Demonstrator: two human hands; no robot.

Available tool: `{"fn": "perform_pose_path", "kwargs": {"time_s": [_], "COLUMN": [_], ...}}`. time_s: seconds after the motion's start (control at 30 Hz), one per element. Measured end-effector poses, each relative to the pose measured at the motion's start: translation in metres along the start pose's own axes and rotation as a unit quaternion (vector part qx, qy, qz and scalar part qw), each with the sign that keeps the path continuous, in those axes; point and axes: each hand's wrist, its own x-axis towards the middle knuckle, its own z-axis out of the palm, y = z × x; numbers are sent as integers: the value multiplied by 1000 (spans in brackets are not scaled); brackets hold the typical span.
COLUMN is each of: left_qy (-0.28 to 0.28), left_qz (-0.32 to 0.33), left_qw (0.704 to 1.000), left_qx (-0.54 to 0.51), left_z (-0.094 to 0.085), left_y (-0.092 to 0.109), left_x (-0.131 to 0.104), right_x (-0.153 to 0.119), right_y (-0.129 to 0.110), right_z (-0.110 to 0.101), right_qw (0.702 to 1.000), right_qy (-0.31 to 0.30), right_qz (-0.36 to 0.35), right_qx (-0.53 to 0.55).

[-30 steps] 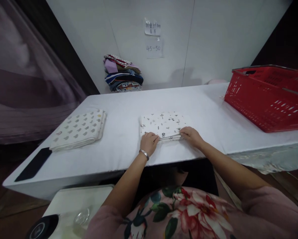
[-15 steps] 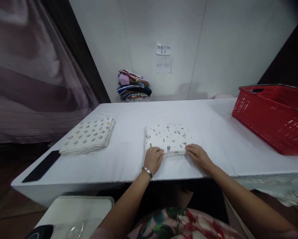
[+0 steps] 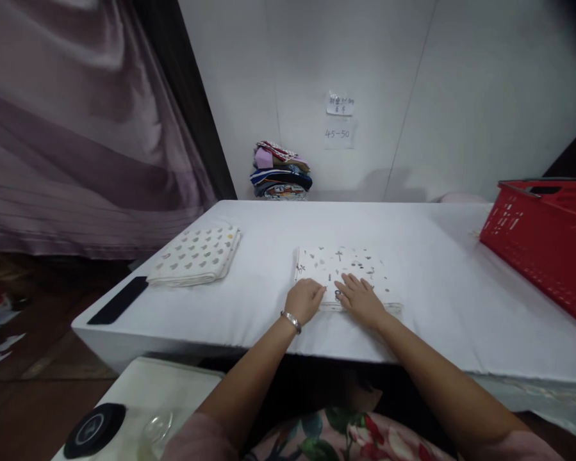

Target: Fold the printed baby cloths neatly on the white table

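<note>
As the left hand (image 3: 304,299) curls at the cloth's (image 3: 348,261) edge, grip unclear, the right hand (image 3: 362,302) spreads atop, bare table (image 3: 441,256) beyond.

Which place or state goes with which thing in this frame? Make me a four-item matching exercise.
Column one:
1. Right hand
2. Left hand
3. Basket
4. Dark strip

Column two:
A. Near the left end of the white table
B. Fingers spread on the middle folded cloth
C. Red, at far right
D. Bracelet at its wrist

Pairs: 1-B, 2-D, 3-C, 4-A
</note>
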Motion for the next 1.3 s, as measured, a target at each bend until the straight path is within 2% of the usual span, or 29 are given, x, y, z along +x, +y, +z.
{"fn": "perform_pose_path", "kwargs": {"time_s": [0.1, 0.2, 0.3, 0.4, 0.5, 0.67, 0.83, 0.97, 1.07, 1.17, 1.23, 1.3], "left_qy": [-1, -74, -116, -118, -123, -120, -118, -100, -53, 1, 23, 35], "left_qz": [-9, -68, -90, -89, -99, -112, -116, -117, -124, -189, -239, -262], "left_qw": [999, 992, 985, 985, 984, 984, 984, 987, 991, 982, 970, 964], "left_qx": [37, 77, 88, 90, 84, 72, 58, 36, 11, -11, -23, -32], "left_z": [3, 14, 22, 24, 22, 25, 27, 25, 25, 25, 23, 21], "left_y": [-12, -24, -29, -29, -28, -32, -34, -34, -36, -39, -39, -38], "left_x": [24, 35, 36, 33, 32, 31, 31, 29, 26, 24, 24, 25], "right_x": [-5, -5, 3, 22, 41, 43, 35, 38, 40, 37, 30, 20], "right_y": [2, 1, 4, 20, 48, 90, 96, 94, 100, 113, 121, 123], "right_z": [5, 2, -9, -24, -30, -5, 9, 5, 3, 6, 7, 3], "right_qw": [1000, 1000, 998, 993, 993, 989, 991, 990, 988, 981, 969, 953], "right_qy": [18, 18, -34, -75, -48, -25, -3, -15, -21, 13, 55, 79], "right_qz": [-7, 1, 18, 45, 85, 145, 135, 141, 145, 165, 201, 244], "right_qx": [2, 14, 50, 83, 69, 1, -8, 7, 42, 97, 131, 163]}}
